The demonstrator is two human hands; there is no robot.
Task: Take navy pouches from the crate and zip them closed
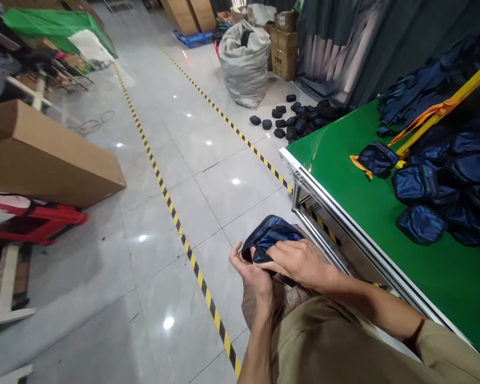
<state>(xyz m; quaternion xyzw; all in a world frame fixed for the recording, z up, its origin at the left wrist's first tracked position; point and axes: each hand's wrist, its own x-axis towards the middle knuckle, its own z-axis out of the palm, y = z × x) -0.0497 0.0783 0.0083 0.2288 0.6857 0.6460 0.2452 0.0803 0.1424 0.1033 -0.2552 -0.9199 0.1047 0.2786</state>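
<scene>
A small dark blue fabric pouch (275, 230) with black edging is held above my lap, close to the green table's edge. My left hand (253, 269) grips its near left side, with the thumb at the black rim. Across the near part of the pouch lies my right hand (298, 260), fingers bent and pressing into the fabric. Both hands are closed on the same pouch. The fingertips on its underside and inside are hidden.
Blue pouches are heaped on the green table (336, 176) at right, near a yellow pole (456, 104). Several dark pouches (300, 120) lie on the floor by a big grey sack (246, 66). Yellow-black tape (176, 218) crosses the floor. A cardboard box (52, 154) stands left.
</scene>
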